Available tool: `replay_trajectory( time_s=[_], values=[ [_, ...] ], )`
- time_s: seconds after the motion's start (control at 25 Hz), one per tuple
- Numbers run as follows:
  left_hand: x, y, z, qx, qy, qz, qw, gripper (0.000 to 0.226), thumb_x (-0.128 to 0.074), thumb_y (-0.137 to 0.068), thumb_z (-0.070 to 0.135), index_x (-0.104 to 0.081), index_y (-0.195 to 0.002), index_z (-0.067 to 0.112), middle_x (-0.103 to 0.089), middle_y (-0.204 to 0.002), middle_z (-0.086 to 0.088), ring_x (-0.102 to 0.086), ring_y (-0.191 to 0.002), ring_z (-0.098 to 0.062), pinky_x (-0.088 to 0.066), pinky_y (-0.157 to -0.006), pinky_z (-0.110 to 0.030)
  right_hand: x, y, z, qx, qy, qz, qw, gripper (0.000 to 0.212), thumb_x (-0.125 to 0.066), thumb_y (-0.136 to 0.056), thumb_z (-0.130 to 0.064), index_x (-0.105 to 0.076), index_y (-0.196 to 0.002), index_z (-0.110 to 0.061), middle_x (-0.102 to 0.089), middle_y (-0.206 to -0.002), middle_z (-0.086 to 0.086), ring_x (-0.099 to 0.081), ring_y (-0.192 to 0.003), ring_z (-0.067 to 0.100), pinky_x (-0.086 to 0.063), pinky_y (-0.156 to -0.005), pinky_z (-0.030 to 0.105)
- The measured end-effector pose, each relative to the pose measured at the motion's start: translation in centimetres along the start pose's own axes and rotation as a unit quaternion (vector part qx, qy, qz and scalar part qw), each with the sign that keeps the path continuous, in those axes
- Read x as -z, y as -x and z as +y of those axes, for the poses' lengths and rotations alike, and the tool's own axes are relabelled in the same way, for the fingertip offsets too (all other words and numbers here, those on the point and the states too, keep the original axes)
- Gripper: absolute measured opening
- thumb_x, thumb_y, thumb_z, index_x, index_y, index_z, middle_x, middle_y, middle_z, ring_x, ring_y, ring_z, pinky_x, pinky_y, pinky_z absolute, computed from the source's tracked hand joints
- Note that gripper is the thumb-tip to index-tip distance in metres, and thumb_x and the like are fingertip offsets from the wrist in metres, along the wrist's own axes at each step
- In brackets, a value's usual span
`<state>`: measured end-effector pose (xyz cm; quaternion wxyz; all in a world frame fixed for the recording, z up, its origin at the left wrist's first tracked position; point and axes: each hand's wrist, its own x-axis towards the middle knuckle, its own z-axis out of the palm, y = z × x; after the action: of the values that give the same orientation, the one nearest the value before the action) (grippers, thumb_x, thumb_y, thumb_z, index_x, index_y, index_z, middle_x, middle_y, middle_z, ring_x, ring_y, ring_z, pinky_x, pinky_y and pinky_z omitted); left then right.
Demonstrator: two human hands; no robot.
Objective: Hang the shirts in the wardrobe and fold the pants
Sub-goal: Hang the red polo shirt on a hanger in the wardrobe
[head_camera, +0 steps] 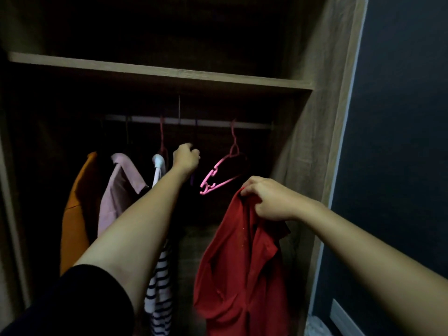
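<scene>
Left hand: the left hand [186,158] is up high inside the wardrobe [303,151], with its fingers curled round the neck of a purple hanger [192,181]. It is dark there, so the hanger is hard to see.
Right hand: the right hand [269,200] is lower and nearer. Its fingers and thumb pinch the red shirt [232,263] at the collar.
Red shirt: it hangs straight down from the right hand, long way up and down. The collar is at the top and the bottom end runs out of the picture. A collar flap sticks out just under the right hand.
Pink hanger: the pink hanger [219,174] has no shirt on it. It hangs on the rail [249,125] between the two hands. One end points down toward the left.
Rail: it runs side to side above both hands, under a wood shelf [155,71].
Other shirts: to the left of the left arm hang an orange shirt [77,214] and a light pink shirt [118,190]. A striped shirt [160,282] with a white collar hangs partly behind the left arm.
</scene>
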<state>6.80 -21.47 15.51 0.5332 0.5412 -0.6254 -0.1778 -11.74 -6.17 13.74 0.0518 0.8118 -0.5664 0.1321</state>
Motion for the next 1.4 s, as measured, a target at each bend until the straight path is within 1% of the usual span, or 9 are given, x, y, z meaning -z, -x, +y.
replay_trajectory(
  time_s=[0.24,0.4,0.52,0.68,0.92,1.12,1.2,1.28,1.4],
  values=[
    [2.2,4.5,0.1,-0.033,-0.107,0.063,0.992,0.035,-0.047,-0.087,0.017,-0.049,-0.118,0.001,-0.059,-0.115,-0.027,-0.055,-0.108,-0.043,-0.041,-0.09,-0.037,-1.8,-1.1,-0.3,-0.007,-0.027,0.029,0.999,0.057,-0.05,-0.071,0.004,-0.056,-0.127,-0.005,-0.046,-0.136,0.007,-0.045,-0.128,0.021,-0.031,-0.111,0.024],
    [4.3,10.7,-1.3,-0.086,-0.196,0.09,0.973,0.034,-0.044,-0.093,0.021,-0.043,-0.118,-0.001,-0.06,-0.109,-0.028,-0.056,-0.102,-0.047,-0.042,-0.083,-0.045,-4.0,-2.1,-1.4,-0.029,-0.038,0.019,0.999,0.06,-0.05,-0.071,0.003,-0.053,-0.13,-0.007,-0.041,-0.14,0.004,-0.043,-0.129,0.026,-0.033,-0.111,0.034],
    [8.6,14.8,-4.6,-0.119,-0.282,0.102,0.946,0.031,-0.039,-0.097,0.024,-0.058,-0.107,0.002,-0.065,-0.095,-0.028,-0.06,-0.092,-0.049,-0.045,-0.075,-0.049,-5.7,-1.7,-3.6,-0.046,-0.029,-0.006,0.999,0.063,-0.05,-0.074,0.003,-0.048,-0.135,-0.01,-0.034,-0.145,0.001,-0.04,-0.129,0.029,-0.035,-0.11,0.037],
    [16.0,20.5,-8.2,-0.172,-0.258,0.104,0.945,0.032,-0.045,-0.092,0.026,-0.069,-0.096,0.005,-0.069,-0.086,-0.026,-0.064,-0.082,-0.046,-0.049,-0.069,-0.047,-7.0,-0.9,-5.4,-0.058,0.011,-0.033,0.998,0.065,-0.051,-0.077,0.002,-0.041,-0.139,-0.013,-0.027,-0.15,-0.003,-0.039,-0.127,0.031,-0.039,-0.106,0.04],
    [26.2,26.2,-10.2,-0.216,-0.212,0.079,0.95,0.054,-0.037,-0.083,0.044,-0.074,-0.099,0.008,-0.074,-0.082,-0.014,-0.071,-0.076,-0.027,-0.054,-0.066,-0.031,-7.7,-0.9,-7.7,-0.051,0.034,-0.053,0.997,0.068,-0.054,-0.077,0.001,-0.037,-0.141,-0.014,-0.022,-0.151,-0.004,-0.041,-0.123,0.031,-0.043,-0.101,0.041],
    [29.2,29.1,-11.1,-0.285,-0.197,0.005,0.938,0.043,-0.045,-0.085,0.035,-0.075,-0.093,0.005,-0.072,-0.067,-0.007,-0.062,-0.078,-0.008,-0.032,-0.057,0.004,-6.7,-0.9,-10.1,-0.031,0.075,-0.04,0.996,0.07,-0.052,-0.077,0.002,-0.034,-0.142,-0.016,-0.02,-0.153,-0.006,-0.04,-0.124,0.029,-0.044,-0.1,0.04],
    [29.0,29.4,-11.6,-0.285,-0.191,-0.022,0.939,0.042,-0.044,-0.085,0.037,-0.075,-0.092,0.008,-0.072,-0.067,-0.004,-0.064,-0.07,-0.008,-0.036,-0.056,-0.002,-6.4,-0.8,-11.6,-0.012,0.087,-0.041,0.995,0.068,-0.054,-0.078,-0.001,-0.035,-0.142,-0.016,-0.021,-0.153,-0.006,-0.039,-0.124,0.029,-0.045,-0.098,0.041],
    [27.3,29.0,-12.4,-0.288,-0.204,-0.028,0.935,0.042,-0.042,-0.086,0.038,-0.074,-0.089,0.011,-0.073,-0.069,-0.006,-0.067,-0.063,-0.014,-0.045,-0.057,-0.021,-6.4,-0.7,-13.8,0.04,0.107,-0.041,0.993,0.069,-0.059,-0.076,-0.006,-0.037,-0.14,-0.017,-0.023,-0.152,-0.007,-0.04,-0.121,0.028,-0.048,-0.094,0.041],
    [23.8,28.4,-13.4,-0.29,-0.205,-0.045,0.934,0.044,-0.039,-0.087,0.04,-0.072,-0.087,0.012,-0.073,-0.072,-0.01,-0.069,-0.068,-0.026,-0.049,-0.056,-0.034,-5.7,-0.2,-17.0,0.104,0.104,-0.018,0.989,0.074,-0.059,-0.072,-0.008,-0.036,-0.141,-0.019,-0.026,-0.151,-0.007,-0.044,-0.119,0.028,-0.049,-0.09,0.039]
  ],
)
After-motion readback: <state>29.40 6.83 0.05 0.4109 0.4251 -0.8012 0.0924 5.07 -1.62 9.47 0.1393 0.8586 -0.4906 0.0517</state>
